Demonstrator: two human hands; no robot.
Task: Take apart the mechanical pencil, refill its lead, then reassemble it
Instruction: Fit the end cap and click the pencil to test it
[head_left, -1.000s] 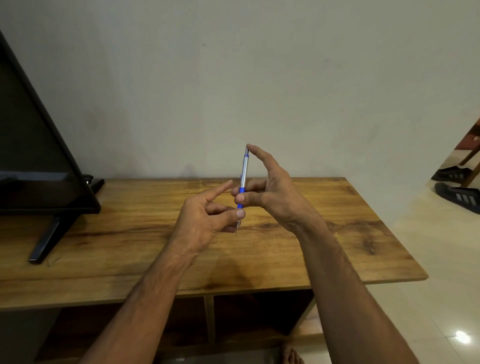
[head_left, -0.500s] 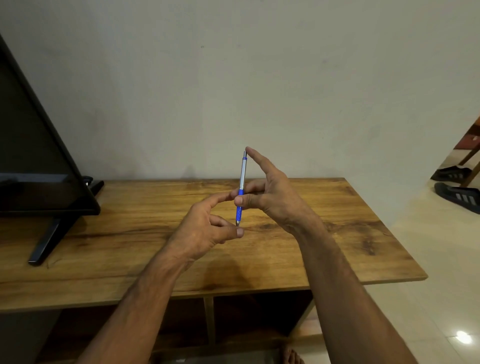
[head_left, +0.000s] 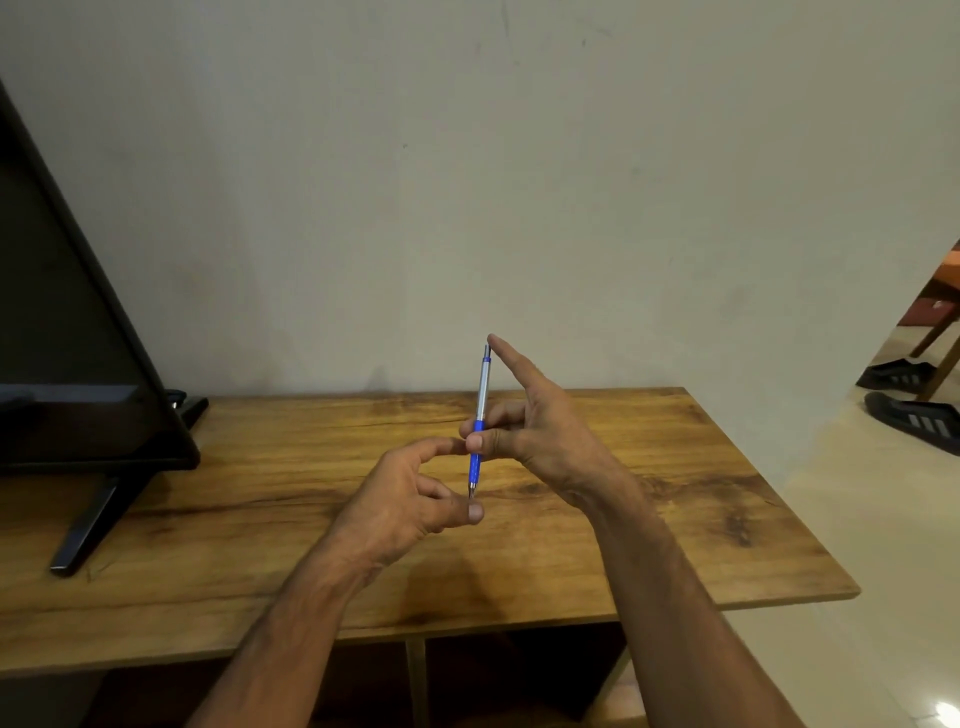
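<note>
Taking the wooden table (head_left: 701, 530) as the mark: at its far left end stands a dark television (head_left: 78, 374) on a slanted black foot, its screen leaning up toward the wall.

Over the middle of the table, the left hand (head_left: 400, 499) sits lower and nearer the person. Its fingers are curled loosely, pinching nothing I can see; the thumb tip lies right at the pencil's lower end, and whether it truly touches is too fine to tell.

Just right of that hand is the mechanical pencil (head_left: 479, 421), held in the air above the table's centre. Its long axis runs close to upright, leaning slightly to the right at the top. The metal tip points down toward the table, and the silver barrel with its cap end points up toward the wall.

The right hand (head_left: 535, 431) grips the pencil at the blue grip section between thumb and middle fingers, while the index finger stretches up with its tip at the cap end.

Compared with a second ago, the left hand has slipped lower, from around the blue section down to the tip, baring more of the blue. The pencil's lean is unchanged.

Past the table's right end, dark sandals (head_left: 919, 415) lie on the pale floor.
</note>
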